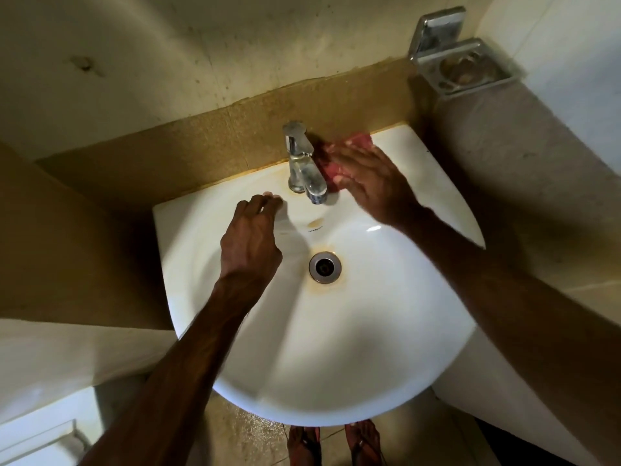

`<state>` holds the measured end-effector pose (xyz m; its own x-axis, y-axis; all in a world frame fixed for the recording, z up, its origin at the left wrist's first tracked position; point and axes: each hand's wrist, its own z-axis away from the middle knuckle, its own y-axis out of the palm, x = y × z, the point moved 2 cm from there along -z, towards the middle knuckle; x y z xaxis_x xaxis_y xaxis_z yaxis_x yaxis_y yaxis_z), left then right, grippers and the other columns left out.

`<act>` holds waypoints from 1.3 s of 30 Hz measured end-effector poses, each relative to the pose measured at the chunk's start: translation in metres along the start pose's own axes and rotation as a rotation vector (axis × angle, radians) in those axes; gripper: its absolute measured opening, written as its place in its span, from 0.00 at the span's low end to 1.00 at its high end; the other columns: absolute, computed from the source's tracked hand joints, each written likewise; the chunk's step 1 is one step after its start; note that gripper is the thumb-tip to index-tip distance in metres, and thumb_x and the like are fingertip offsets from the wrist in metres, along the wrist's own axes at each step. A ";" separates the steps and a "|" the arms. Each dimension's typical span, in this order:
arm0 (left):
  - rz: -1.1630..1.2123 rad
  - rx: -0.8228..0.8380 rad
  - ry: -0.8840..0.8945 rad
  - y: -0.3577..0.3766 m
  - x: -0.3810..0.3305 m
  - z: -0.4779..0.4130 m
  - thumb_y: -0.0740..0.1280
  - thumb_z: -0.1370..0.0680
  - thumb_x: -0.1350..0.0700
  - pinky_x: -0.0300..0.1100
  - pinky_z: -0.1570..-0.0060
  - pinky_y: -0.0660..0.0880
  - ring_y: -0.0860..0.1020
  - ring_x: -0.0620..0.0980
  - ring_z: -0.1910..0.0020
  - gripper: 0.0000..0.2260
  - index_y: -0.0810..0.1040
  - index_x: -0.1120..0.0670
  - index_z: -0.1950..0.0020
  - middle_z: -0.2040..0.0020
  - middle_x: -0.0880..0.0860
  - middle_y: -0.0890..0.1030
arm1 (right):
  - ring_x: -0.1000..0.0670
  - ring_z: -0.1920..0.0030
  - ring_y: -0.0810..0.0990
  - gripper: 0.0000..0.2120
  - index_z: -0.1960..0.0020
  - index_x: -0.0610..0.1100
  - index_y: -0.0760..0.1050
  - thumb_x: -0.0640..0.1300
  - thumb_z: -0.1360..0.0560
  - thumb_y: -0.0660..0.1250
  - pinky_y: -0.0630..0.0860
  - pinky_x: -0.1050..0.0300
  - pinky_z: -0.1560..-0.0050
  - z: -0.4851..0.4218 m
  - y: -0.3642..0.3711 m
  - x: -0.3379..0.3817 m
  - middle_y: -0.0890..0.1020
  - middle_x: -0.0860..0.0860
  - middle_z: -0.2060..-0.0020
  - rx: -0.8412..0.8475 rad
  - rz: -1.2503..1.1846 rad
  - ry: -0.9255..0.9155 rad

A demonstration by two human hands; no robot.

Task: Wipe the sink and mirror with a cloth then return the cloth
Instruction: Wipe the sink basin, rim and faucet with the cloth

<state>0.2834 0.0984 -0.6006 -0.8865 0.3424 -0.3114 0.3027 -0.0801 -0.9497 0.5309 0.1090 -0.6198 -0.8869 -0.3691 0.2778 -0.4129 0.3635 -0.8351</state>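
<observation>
Our right hand (369,183) presses the red cloth (359,141) flat-fingered beside the tap (297,153). Meanwhile our left hand (250,237) just rests loose-fingered on the sink (420,183) rim, holding nothing.

Dim, yellowish light; the glossy white ceramic basin (336,364) carries small glare and soft arm shadows, the right hand (373,178) at its back rim motion-blurred.

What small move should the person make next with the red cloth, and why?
Probably sweep the red cloth, pressed flat under the right hand on the back ledge of the sink, leftward round the faucet base. The cloth sits just right of the faucet, and an orange stain rings that base. The left hand rests beyond it.
</observation>
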 end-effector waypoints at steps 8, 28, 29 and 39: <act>0.022 0.026 -0.006 -0.001 -0.003 0.001 0.68 0.31 0.71 0.49 0.38 0.77 0.68 0.52 0.28 0.35 0.70 0.50 0.25 0.25 0.48 0.70 | 0.48 0.32 0.80 0.18 0.24 0.46 0.74 0.47 0.13 0.60 0.64 0.67 0.25 0.044 -0.055 -0.066 0.82 0.51 0.33 -0.123 0.035 0.454; 0.194 0.055 0.148 -0.025 0.028 0.001 0.53 0.30 0.51 0.47 0.44 0.76 0.78 0.58 0.49 0.21 0.79 0.59 0.47 0.48 0.56 0.82 | 0.39 0.18 0.62 0.32 0.23 0.40 0.71 0.21 0.24 0.57 0.64 0.31 0.23 0.054 0.074 0.145 0.68 0.42 0.21 -0.087 -0.139 0.153; 0.205 0.010 0.131 -0.024 0.035 0.006 0.52 0.30 0.51 0.48 0.42 0.76 0.78 0.58 0.49 0.22 0.79 0.59 0.47 0.48 0.56 0.82 | 0.40 0.18 0.62 0.33 0.22 0.41 0.70 0.22 0.24 0.56 0.65 0.33 0.23 0.052 0.076 0.148 0.68 0.43 0.20 -0.041 -0.095 0.106; 0.266 0.098 0.025 -0.016 0.066 0.017 0.63 0.30 0.69 0.39 0.25 0.64 0.69 0.48 0.25 0.30 0.74 0.53 0.28 0.25 0.48 0.72 | 0.34 0.23 0.67 0.28 0.16 0.40 0.54 0.35 0.15 0.56 0.66 0.46 0.22 0.067 0.049 0.095 0.63 0.35 0.20 -0.367 -0.145 0.923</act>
<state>0.2140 0.1067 -0.6066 -0.7713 0.3196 -0.5504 0.4872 -0.2600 -0.8337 0.4399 0.0346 -0.6658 -0.5722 0.3212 0.7546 -0.4300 0.6660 -0.6095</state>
